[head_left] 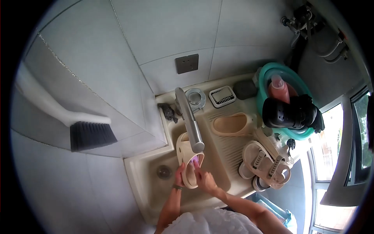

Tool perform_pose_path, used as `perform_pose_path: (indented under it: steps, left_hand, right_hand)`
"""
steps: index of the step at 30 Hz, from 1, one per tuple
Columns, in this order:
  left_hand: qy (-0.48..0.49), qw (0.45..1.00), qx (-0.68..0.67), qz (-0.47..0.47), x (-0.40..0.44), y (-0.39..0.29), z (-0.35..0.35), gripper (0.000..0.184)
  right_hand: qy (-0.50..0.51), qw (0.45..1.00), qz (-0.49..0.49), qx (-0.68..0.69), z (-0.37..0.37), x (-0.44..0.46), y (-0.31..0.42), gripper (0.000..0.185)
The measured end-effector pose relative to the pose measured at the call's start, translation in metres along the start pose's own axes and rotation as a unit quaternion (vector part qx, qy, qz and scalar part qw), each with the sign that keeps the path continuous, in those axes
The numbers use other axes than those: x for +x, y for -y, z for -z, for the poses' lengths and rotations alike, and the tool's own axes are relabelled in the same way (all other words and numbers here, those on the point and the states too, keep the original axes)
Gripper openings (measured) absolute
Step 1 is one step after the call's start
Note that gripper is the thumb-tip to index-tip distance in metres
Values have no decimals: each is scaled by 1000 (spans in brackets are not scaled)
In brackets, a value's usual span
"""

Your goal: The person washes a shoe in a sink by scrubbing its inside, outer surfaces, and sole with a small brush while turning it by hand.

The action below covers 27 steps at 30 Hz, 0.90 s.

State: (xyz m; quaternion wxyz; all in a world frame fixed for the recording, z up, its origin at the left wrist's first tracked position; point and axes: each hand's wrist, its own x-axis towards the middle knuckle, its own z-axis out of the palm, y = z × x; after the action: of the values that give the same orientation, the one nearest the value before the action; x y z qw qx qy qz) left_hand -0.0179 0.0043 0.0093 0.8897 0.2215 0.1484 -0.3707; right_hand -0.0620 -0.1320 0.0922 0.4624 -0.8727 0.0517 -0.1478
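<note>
Over the sink [150,193], under the tap, a beige clog [182,150] is held tilted. My left hand [179,175] grips its side near the heel, with the fingers partly hidden. My right hand [206,182] is closed at the clog's opening on a small pink-purple thing [195,160], which reaches inside the shoe; its kind is not clear. A matching beige clog [230,124] lies on the ribbed drainboard [220,146] to the right.
The metal tap [190,121] juts over the clog. Beige sandals [265,163] are piled at the right. Behind them stands a teal basin [269,72] with a pink bottle [279,89] and black items. A soap dish [222,96] sits at the back; a white-handled brush [91,132] hangs left.
</note>
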Motion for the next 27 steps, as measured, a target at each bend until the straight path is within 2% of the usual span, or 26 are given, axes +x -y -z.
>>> perform_pose_path:
  steps: [2, 4, 5, 8, 10, 13, 15, 16, 18, 19, 20, 22, 23, 24, 25, 26, 27]
  left_hand:
    - [29, 999, 31, -2, 3, 6, 9, 55]
    - [-23, 989, 147, -9, -2, 14, -1, 57]
    - [-32, 992, 122, -6, 10, 23, 25, 57]
    - [-4, 997, 79, -24, 9, 16, 24, 55]
    - [18, 1000, 11, -3, 8, 4, 12, 52]
    - [0, 999, 54, -5, 5, 10, -14, 52]
    - [-25, 992, 121, 21, 6, 19, -7, 51]
    - [-27, 992, 123, 16, 7, 19, -7, 51]
    - [-76, 991, 93, -65, 18, 19, -12, 44]
    - [-93, 991, 93, -23, 17, 6, -13, 41]
    - [-94, 994, 53, -24, 27, 1, -2, 36]
    - [-106, 986, 129, 32, 40, -8, 17, 38]
    - [-124, 983, 130, 22, 45, -4, 24, 39]
    - [-143, 980, 135, 15, 47, -2, 28, 41]
    - [-141, 973, 183, 6, 37, -7, 4, 52]
    - [-142, 973, 184, 8, 37, 2, 1, 52]
    - [-129, 957, 260, -30, 37, 13, -1, 58]
  right_hand:
    - [97, 981, -167, -12, 1, 13, -6, 21]
    - [73, 976, -203, -23, -9, 34, -32, 18]
    - [76, 973, -214, -29, -12, 40, -40, 17]
    - [89, 979, -185, -13, 2, 24, -10, 20]
    - [56, 997, -52, -4, 1, -8, 1, 22]
    - [117, 981, -154, -34, -4, 12, -31, 17]
    - [64, 980, -184, -40, -12, 26, -48, 15]
    - [85, 980, -177, -24, -10, 23, -49, 16]
    - [146, 980, -137, 16, 3, 4, -43, 23]
    - [163, 975, -150, 32, 16, -6, -36, 27]
    - [179, 969, -163, 47, 29, -17, -29, 32]
    - [202, 959, -196, 39, 60, -27, -10, 41]
    - [210, 953, -216, 16, 77, -27, 0, 44]
    - [202, 956, -210, 8, 80, -26, 2, 45]
    - [195, 959, -205, 0, 83, -25, 4, 45]
    - [187, 962, -199, -7, 85, -24, 6, 46]
    - [158, 981, -111, -22, 70, -25, -8, 45]
